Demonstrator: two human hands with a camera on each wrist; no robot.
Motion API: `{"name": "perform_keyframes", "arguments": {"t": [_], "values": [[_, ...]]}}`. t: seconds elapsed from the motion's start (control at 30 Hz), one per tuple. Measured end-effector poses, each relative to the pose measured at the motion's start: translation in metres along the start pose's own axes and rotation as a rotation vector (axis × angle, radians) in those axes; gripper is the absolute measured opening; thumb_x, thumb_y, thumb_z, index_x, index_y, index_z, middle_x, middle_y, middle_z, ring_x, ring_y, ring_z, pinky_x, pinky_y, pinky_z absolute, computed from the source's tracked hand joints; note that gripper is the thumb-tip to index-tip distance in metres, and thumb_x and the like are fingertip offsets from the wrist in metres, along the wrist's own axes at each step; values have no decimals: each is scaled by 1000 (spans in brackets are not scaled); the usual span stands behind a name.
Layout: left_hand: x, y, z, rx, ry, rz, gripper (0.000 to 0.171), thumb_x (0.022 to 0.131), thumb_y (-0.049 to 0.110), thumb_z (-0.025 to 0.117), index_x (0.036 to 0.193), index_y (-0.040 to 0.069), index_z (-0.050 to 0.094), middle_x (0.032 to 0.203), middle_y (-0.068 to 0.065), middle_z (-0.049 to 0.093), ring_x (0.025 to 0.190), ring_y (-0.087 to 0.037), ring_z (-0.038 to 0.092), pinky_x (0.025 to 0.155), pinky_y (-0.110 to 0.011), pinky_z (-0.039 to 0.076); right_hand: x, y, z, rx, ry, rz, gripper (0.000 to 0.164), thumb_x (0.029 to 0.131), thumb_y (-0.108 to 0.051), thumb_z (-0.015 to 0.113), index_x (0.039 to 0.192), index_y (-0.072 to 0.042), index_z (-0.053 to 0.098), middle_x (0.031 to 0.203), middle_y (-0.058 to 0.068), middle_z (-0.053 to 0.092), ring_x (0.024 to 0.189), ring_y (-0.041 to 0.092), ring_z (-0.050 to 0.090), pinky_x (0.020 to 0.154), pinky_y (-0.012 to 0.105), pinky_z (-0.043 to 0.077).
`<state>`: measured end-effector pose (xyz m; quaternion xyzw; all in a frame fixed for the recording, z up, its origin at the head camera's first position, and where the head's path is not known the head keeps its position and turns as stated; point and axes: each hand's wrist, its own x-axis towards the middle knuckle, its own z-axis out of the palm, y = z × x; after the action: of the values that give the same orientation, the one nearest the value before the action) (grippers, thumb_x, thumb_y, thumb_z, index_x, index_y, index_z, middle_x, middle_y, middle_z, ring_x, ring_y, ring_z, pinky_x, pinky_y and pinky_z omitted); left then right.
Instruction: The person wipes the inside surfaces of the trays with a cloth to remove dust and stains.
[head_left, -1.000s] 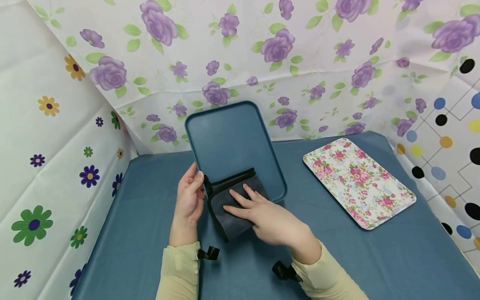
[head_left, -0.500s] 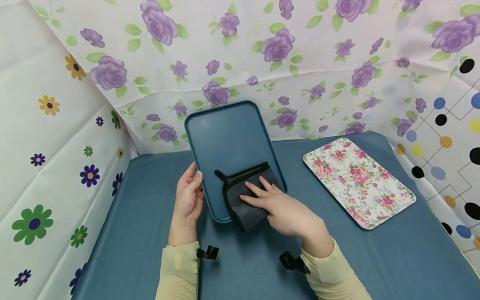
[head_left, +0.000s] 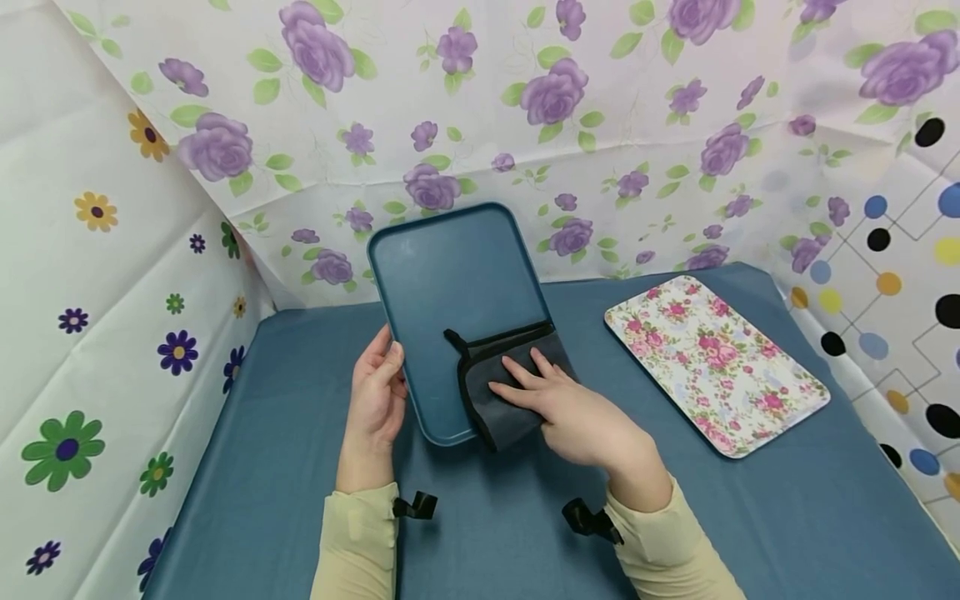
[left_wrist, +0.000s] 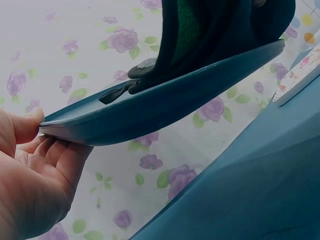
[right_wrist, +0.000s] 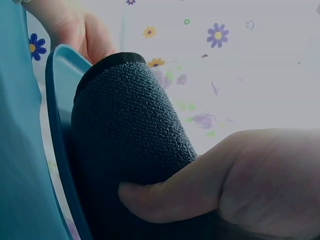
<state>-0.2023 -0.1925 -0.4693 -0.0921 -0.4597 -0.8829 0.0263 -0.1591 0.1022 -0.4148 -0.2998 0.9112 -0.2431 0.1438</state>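
In the head view my left hand (head_left: 378,387) pinches the left edge of a blue rectangular tray (head_left: 450,258), thumb on top and fingers beneath. The tray is held up at a tilt, off the table. Over its lower right part lies a folded dark grey cloth (head_left: 498,396) with black trim and a small black loop. My right hand (head_left: 573,408) holds the cloth against the tray, fingers spread across its upper face. In the right wrist view the thumb (right_wrist: 165,197) presses the cloth's fuzzy side. A green inner face (left_wrist: 187,35) of the fold shows in the left wrist view.
A white board with pink flowers (head_left: 712,358) lies at the right on the blue tablecloth (head_left: 300,433). Patterned sheets hang around the table, with a purple-flowered backdrop (head_left: 480,100) behind the tray. A small black device (head_left: 592,521) is strapped at each wrist.
My right hand has slid the cloth right and slightly up across the tray, from near its left edge to its right edge. My left hand and the tray stay almost where they were.
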Motion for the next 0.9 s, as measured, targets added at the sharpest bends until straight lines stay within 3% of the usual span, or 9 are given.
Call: {"name": "perform_keyframes", "arguments": {"t": [0.1,0.2,0.33,0.4,0.47,0.63,0.73,0.77,0.9], "values": [[1,0,0,-12,-6,6,51,115,12,52,162,-3,40,106,-4,77,77,-14,72,68,-27,59,0,-3,1,-20,5,-15,82,99,18,42,165,-30,45,177,-2,17,163,34,2,113,59,43],[1,0,1,-28,-7,7,50,115,11,51,161,-3,41,105,-5,77,77,-14,73,67,-27,59,1,-7,3,-31,-2,-31,82,99,18,44,165,-31,45,177,-1,18,163,35,4,89,47,55],[1,1,2,-35,5,-5,50,115,11,52,161,-3,41,105,-4,77,76,-13,72,64,-26,57,3,-11,6,-31,-14,-48,81,99,18,46,164,-30,46,176,-1,21,163,37,6,62,33,44],[0,1,3,-27,12,-13,50,115,12,52,161,-2,41,106,-3,76,76,-12,71,63,-24,55,4,-14,9,-32,-16,-56,80,99,18,47,163,-30,48,176,-1,22,163,37,7,68,33,48],[0,0,3,-19,18,-17,51,115,12,52,162,-2,40,103,-2,75,75,-11,70,61,-23,53,6,-16,12,-31,-15,-72,79,99,18,48,163,-29,49,176,-2,23,163,37,7,86,40,55],[-1,-1,4,-3,27,-19,54,115,14,53,164,-1,37,110,-1,76,80,-10,70,65,-22,54,7,-24,17,-47,-27,-110,78,100,17,50,162,-30,50,175,-3,25,163,35,9,114,55,45],[-1,-2,3,11,32,-15,57,114,15,54,165,0,35,123,-1,75,89,-10,72,76,-24,58,8,-27,19,-61,-44,-130,79,100,18,50,162,-30,49,176,-3,24,163,33,9,118,55,40],[-1,-2,3,17,34,-14,58,114,16,54,166,0,34,125,-1,75,92,-11,72,81,-25,59,9,-28,20,-63,-49,-134,79,100,18,50,162,-30,49,176,-3,24,163,33,9,122,57,34],[0,-2,2,34,43,-14,59,114,16,55,166,0,32,126,0,74,94,-10,72,89,-26,59,10,-29,22,-68,-51,-157,78,100,18,50,162,-28,50,176,-1,25,163,34,10,124,58,30]]}}
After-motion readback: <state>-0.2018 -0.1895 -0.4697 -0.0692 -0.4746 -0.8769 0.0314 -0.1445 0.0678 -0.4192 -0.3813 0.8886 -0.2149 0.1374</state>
